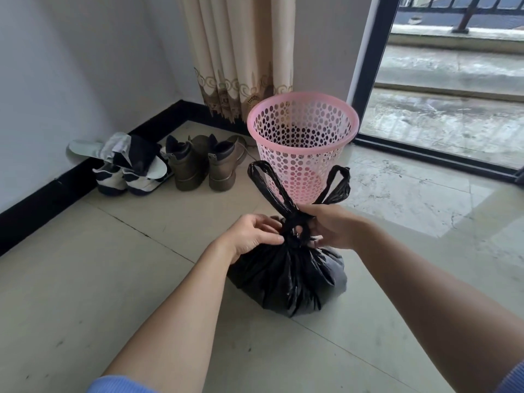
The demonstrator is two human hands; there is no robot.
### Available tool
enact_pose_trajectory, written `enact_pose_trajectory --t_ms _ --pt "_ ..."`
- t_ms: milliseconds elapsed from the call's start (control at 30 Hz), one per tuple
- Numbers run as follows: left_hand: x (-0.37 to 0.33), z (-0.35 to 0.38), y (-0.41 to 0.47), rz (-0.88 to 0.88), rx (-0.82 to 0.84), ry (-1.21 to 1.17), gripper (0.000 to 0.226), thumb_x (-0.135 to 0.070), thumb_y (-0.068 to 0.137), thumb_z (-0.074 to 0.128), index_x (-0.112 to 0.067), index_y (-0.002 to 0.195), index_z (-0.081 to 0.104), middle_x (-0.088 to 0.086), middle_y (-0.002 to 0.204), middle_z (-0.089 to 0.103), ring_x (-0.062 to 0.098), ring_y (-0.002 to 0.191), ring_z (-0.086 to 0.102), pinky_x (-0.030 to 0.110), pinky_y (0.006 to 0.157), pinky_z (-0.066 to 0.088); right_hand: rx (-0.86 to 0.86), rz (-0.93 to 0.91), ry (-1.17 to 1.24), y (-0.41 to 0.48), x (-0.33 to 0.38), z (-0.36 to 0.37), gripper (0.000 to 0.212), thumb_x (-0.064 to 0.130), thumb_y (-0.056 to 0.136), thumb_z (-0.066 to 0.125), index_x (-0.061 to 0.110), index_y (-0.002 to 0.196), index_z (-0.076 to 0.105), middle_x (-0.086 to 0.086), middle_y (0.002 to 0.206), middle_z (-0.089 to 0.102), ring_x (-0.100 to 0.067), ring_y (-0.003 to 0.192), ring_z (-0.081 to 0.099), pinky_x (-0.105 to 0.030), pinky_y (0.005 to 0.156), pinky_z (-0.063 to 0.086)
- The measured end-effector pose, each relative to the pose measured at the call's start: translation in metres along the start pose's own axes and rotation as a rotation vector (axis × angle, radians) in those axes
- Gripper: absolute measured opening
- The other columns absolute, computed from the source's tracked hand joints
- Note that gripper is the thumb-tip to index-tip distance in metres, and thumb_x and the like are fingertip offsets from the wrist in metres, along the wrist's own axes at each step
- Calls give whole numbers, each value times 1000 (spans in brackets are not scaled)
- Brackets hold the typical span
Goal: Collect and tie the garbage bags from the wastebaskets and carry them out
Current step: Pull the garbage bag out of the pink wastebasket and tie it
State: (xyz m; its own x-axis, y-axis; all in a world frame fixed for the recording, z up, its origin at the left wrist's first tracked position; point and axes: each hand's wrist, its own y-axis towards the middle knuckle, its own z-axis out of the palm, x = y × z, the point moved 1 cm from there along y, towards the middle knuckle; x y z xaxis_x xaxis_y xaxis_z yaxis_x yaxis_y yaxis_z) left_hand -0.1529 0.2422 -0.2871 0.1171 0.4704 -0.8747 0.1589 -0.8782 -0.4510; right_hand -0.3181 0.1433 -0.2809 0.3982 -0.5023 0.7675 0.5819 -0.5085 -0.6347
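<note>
Head view, single frame. Black garbage bag point(286, 276) sits on the tiled floor point(85, 279), centre of frame, slightly right, just below the pink wastebasket point(302, 143). Basket upright, perforated, no liner visible inside, so bag judged already pulled out of it. Bag rests on floor rather than being held up: weight is off the hands, both free for tying.

Left hand point(252, 236) at left of the bag neck, fingers curled, pinching gathered plastic at the knot point(295, 236). Right hand point(331, 228) at right of neck, fingers closed around the twisted handle strips just above the knot. Hands on opp. sides of the neck, prob. to pull against each other and cinch it.

Two handle loops stick up and out past the knot: left loop point(262, 173) toward upper centre, right loop point(338, 184) over the basket's lower right wall. Loops hang free, so knot looks formed w/ one crossing at least; whether a 2nd pass is done, cannot tell.

Judgement: tying step, near its end for this bag. Loops left long = usable as carry grip later.

Other: boots point(204, 165) and sneakers point(130, 177) at left against the baseboard, curtain point(241, 52) at top centre, glass door point(442, 89) upper right. Clear of the bag.
</note>
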Motion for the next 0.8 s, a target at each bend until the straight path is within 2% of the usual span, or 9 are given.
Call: enact_pose_trajectory --t_ms 133,233,300,367,467,567,633,700,800 --pt "8 -2 4 18 -76 219 12 -18 76 79 -14 88 76 11 88 72 20 81 66 28 80 52 118 -39 -6 -3 0 -1 34 45 97 48 18 110 65 1 75 65 -11 70 58 -29 70 42" --pt "10 -6 4 9 -92 191 3 -14 80 75 -18 80 75 4 82 72 16 79 66 29 80 51 229 -64 -1 -4 -2 -4 40 42 80 68 17 110 65 -4 91 65 -15 81 60 -30 76 43" --pt "9 -9 6 17 -105 173 9 -10 79 75 -16 86 74 1 85 72 17 84 66 33 89 51 256 -80 5 -4 -2 -5 40 31 72 76 13 106 65 -8 97 64 -17 85 61 -31 77 45" --pt "10 -13 11 -22 -121 87 9 -7 80 71 -11 88 71 1 78 72 18 80 66 38 89 54 215 -106 -30 -4 -1 -4 20 13 76 74 9 95 68 -8 96 67 -18 85 62 -31 75 47" --pt "7 -12 9 -24 -138 160 3 -9 83 71 -10 80 72 1 71 69 16 72 62 33 80 52 -51 -159 -236 1 0 3 15 -7 78 71 7 83 69 2 76 71 -14 75 61 -25 63 47" --pt "-2 -6 6 25 -117 192 4 -12 80 75 -9 79 74 3 75 69 16 76 62 29 80 49 -378 -318 -333 13 -3 11 28 -8 71 73 3 95 65 -4 81 64 -18 73 58 -17 51 44" --pt "-10 0 4 22 -61 154 2 -9 80 75 -9 79 73 4 79 70 16 79 64 28 83 50 -571 -458 -615 18 -7 13 27 0 73 72 10 95 61 -4 84 63 -21 75 59 -24 57 45" --pt "-17 5 4 34 -28 162 4 -9 79 75 -9 83 73 5 83 71 16 84 64 26 86 47 -746 -529 -905 17 -10 14 14 2 82 58 13 87 50 -6 80 59 -26 71 54 -33 58 39" --pt "-19 12 3 19 -1 109 6 -6 79 74 -11 81 74 6 83 71 19 87 64 27 86 49 -933 -592 -1006 19 -16 11 18 -3 89 46 12 97 53 -7 89 59 -25 71 51 -34 59 38"
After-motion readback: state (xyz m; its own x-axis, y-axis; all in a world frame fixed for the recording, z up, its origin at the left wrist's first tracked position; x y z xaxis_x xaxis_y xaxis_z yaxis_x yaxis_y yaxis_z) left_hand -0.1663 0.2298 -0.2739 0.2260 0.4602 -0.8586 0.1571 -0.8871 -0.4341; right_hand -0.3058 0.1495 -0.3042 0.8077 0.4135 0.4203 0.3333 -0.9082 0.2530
